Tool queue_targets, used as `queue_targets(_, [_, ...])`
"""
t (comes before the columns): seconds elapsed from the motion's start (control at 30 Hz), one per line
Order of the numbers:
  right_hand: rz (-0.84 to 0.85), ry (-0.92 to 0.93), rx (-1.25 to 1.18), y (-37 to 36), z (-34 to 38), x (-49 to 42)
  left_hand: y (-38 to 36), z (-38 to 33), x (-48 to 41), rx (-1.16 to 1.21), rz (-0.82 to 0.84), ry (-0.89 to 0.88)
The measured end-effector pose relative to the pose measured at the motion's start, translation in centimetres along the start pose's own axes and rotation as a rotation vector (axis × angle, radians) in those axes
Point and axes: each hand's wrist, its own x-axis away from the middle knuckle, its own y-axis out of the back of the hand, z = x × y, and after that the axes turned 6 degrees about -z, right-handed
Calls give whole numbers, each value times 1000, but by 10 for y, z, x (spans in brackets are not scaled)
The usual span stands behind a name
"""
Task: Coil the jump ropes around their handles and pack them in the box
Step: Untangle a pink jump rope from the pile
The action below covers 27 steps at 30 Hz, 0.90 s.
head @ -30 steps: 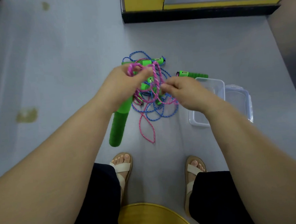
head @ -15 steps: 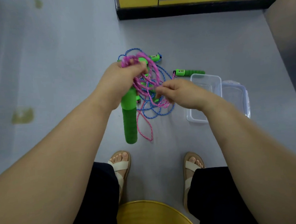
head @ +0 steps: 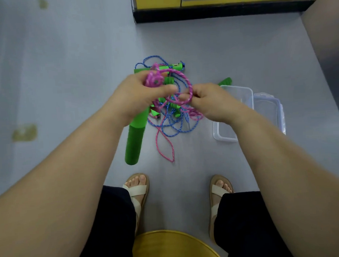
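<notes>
My left hand (head: 141,94) grips the top of a green foam handle (head: 134,142), which points down toward me, with pink rope wound in a small bundle (head: 154,80) at its upper end. My right hand (head: 212,102) pinches a loop of the same pink rope (head: 188,88) just right of the handle. The loose pink tail (head: 165,146) hangs to the floor. A blue jump rope (head: 174,126) lies tangled on the floor beneath, with green handles (head: 176,66) among it. Another green handle (head: 225,80) shows behind my right hand.
A clear plastic box (head: 224,137) sits on the grey floor at the right, its lid (head: 270,111) beside it. A yellow and black cabinet base (head: 217,11) stands at the back. My sandalled feet (head: 138,187) and a yellow stool (head: 177,247) are below.
My left hand has swung the green handle from tilted to more upright, then slightly tilted again. My right hand has carried the pink rope loop round the handle's top; the wound bundle has grown.
</notes>
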Motion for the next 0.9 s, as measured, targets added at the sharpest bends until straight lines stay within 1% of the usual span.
queue_targets(0.07, [47,65,7,0,7,1,-8,0,0,-100,60,-28])
queue_targets(0.13, [45,107,18,3,9,2,-10,-1,0,-218,77,-52])
queue_targets(0.27, [80,76,-41,5,7,5,-10,-4,1,-380,104,-66])
queue_targets(0.3, [63,62,-94,3,5,4,-11,-5,1,-337,89,-65])
queue_targets(0.37, [-1,32,-198,2,0,2,-9,-8,2,-103,2,-13])
queue_targets(0.43, [-74,-3,-143,2,-11,-3,-3,-12,1,163,-95,38])
queue_targets(0.5, [-113,-79,-26,0,-28,-7,7,-18,1,412,-138,51])
queue_targets(0.53, [-121,-129,-25,-2,-35,-8,11,-19,0,483,-144,47])
queue_targets(0.6, [-102,-228,-100,-4,-45,-8,17,-18,-1,502,-176,49])
queue_targets(0.67, [-68,-271,-155,-6,-46,-8,19,-15,-3,518,-250,106])
queue_targets(0.73, [-62,-253,-174,-7,-43,-8,20,-12,-7,648,-328,197])
queue_targets(0.8, [-74,-233,-278,-6,-40,-8,23,-9,-11,785,-386,255])
queue_targets(0.83, [-82,-227,-336,-5,-38,-8,24,-7,-13,818,-403,271])
queue_targets(0.9, [-105,-212,-381,-2,-31,-7,25,-7,-13,790,-396,270])
